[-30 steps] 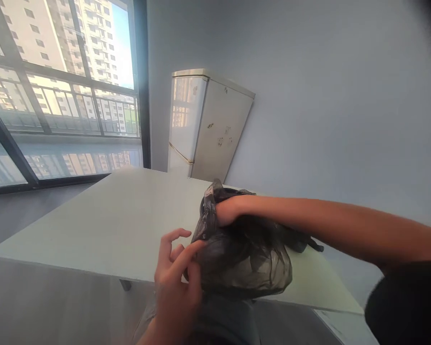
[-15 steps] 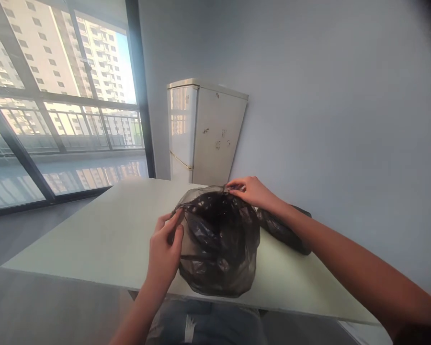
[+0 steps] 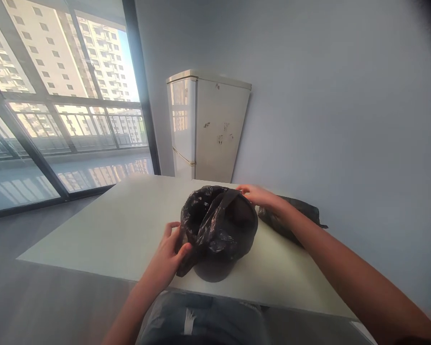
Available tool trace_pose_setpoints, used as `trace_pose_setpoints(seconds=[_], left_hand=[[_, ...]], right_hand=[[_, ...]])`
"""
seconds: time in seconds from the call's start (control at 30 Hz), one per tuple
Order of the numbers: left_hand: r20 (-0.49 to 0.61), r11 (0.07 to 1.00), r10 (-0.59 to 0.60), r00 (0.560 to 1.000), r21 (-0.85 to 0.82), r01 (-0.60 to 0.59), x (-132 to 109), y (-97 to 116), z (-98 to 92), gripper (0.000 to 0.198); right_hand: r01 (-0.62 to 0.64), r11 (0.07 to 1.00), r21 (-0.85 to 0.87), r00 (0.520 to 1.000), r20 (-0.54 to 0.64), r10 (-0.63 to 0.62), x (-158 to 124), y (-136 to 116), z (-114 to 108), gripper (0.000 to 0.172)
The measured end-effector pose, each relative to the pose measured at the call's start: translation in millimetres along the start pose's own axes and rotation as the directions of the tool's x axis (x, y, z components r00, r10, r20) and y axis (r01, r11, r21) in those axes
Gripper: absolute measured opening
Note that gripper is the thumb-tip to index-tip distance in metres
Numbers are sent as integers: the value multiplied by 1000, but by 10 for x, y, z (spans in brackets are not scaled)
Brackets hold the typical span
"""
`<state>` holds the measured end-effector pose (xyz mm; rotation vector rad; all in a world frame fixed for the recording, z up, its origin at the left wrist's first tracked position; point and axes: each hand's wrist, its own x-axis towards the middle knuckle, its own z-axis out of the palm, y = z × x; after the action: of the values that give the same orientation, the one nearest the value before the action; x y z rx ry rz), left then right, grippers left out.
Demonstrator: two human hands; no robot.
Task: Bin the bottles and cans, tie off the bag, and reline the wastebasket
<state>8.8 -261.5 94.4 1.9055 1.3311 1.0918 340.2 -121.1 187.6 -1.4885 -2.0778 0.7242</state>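
Observation:
A dark round bin (image 3: 215,272) stands on the pale table (image 3: 104,230), near its front edge. Over the bin's mouth lies a thin black plastic bag (image 3: 224,239), bunched and folded across the middle of the opening. My left hand (image 3: 170,251) grips the bag's edge at the bin's left side, thumb and fingers closed on it. At the far right of the rim my right hand (image 3: 253,194) has its fingers closed on the bag's edge. Another folded black plastic bundle (image 3: 294,215) lies on the table behind my right forearm.
A white fridge (image 3: 219,129) stands beyond the table's far edge, against the grey wall (image 3: 326,120). Large glass sliding doors (image 3: 104,124) are at the left. My lap in grey clothing shows below the table's front edge.
The bag has been drawn down over the bin, whose lower side now shows. My left hand has moved down and slightly right; my right hand has shifted slightly right.

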Motion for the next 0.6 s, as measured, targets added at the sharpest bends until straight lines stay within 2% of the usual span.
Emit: trace_pose_setpoints(seconds=[0.07,0.13,0.17,0.27,0.33,0.37,0.43,0.53,0.6], left_hand=[[-193,996,16,981,84,0,-20,42,-26,63],[-330,993,89,940,107,-57,-2,67,-29,67],[-331,992,124,935,72,-106,16,74,-21,68],[-190,969,171,967,-143,-200,71,91,28,73],[-129,950,165,978,-245,-192,88,99,63,78],[-121,944,163,979,-269,-190,90,100,78,81],[-123,936,166,978,-293,-196,86,90,97,85],[-101,937,141,985,-307,-165,76,46,112,87],[-65,942,109,992,-311,-124,71,10,121,87]], right_hand=[[132,991,-4,981,-144,-131,-201,-95,-179,30],[311,950,-18,928,-209,-308,-373,-256,-308,32],[387,921,-36,905,-179,-387,-435,-346,-336,33],[564,816,-127,823,13,-567,-475,-591,-274,37],[630,764,-137,777,103,-622,-396,-692,-168,24],[640,761,-106,768,105,-631,-343,-717,-120,19],[605,796,17,796,21,-605,-251,-708,-65,20],[488,839,240,872,-170,-458,-239,-544,-106,20],[439,857,270,891,-251,-378,-350,-351,-193,29]])
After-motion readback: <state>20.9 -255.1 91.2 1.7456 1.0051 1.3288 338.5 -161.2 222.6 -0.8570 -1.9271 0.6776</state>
